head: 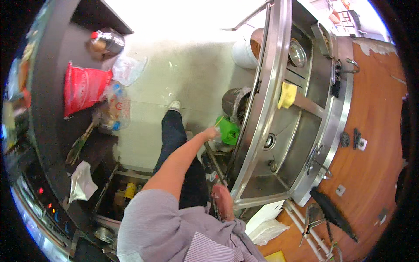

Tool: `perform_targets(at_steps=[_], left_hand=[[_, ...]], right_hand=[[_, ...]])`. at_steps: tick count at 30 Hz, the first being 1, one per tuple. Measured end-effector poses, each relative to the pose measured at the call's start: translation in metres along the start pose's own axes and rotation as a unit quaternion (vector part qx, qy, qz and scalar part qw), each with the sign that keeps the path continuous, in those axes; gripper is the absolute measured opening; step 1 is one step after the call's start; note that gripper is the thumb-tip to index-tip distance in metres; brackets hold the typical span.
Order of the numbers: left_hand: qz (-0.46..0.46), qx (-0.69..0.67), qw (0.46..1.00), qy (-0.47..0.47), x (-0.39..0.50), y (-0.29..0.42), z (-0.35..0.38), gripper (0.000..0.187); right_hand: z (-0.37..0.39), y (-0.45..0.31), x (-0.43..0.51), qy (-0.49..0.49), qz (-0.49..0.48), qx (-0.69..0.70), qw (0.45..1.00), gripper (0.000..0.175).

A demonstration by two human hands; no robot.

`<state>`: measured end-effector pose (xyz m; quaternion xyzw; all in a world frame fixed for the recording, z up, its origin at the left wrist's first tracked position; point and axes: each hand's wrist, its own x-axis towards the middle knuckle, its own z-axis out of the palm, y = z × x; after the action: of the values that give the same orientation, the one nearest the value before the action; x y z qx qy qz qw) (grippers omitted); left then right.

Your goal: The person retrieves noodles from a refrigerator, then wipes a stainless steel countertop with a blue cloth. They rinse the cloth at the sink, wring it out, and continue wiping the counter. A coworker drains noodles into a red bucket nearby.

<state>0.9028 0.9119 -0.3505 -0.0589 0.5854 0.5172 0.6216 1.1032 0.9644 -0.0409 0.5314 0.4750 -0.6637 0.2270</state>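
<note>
My left hand (211, 133) reaches forward and right, closed around a thin yellowish stick (219, 121); something small and whitish is also at its fingers. Just beyond that hand is a green plastic container (228, 131) on the floor side of the sink's front rim. My right hand (222, 200) is low, close to my body beside the sink's near corner; it is blurred, and whether it holds anything cannot be told. A stainless steel double sink (250, 144) stands to the right, with a yellow cloth (287, 95) over its divider and front edge.
A metal bin with a plastic liner (231, 101) and a white bucket (244, 52) stand under the sink's front. On the left are a red bag (85, 88), a clear plastic bag with blue-capped contents (116, 108), green onions (80, 144), a large jar (111, 41) and a white cloth (82, 181).
</note>
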Motion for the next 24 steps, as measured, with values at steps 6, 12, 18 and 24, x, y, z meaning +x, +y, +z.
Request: perform_targets(at_steps=[6,12,18,24], left_hand=[[0.111,0.196,0.974,0.028,0.151,0.075,0.040,0.080],[0.397,0.568,0.721,0.028,0.224,0.085,0.044,0.074],[0.145,0.278,0.950,-0.021,0.134,0.060,-0.059,0.048],[0.041,0.109,0.890,0.441,-0.112,-0.031,-0.229,0.024]], right_hand=[[-0.015,0.065,-0.003,0.192,0.174,0.106,0.960,0.023],[-0.002,0.085,0.012,0.204,0.240,0.114,0.942,0.027],[0.043,0.013,0.048,0.118,0.178,0.076,0.974,0.029],[0.049,-0.043,0.088,0.023,0.098,-0.016,0.995,0.023]])
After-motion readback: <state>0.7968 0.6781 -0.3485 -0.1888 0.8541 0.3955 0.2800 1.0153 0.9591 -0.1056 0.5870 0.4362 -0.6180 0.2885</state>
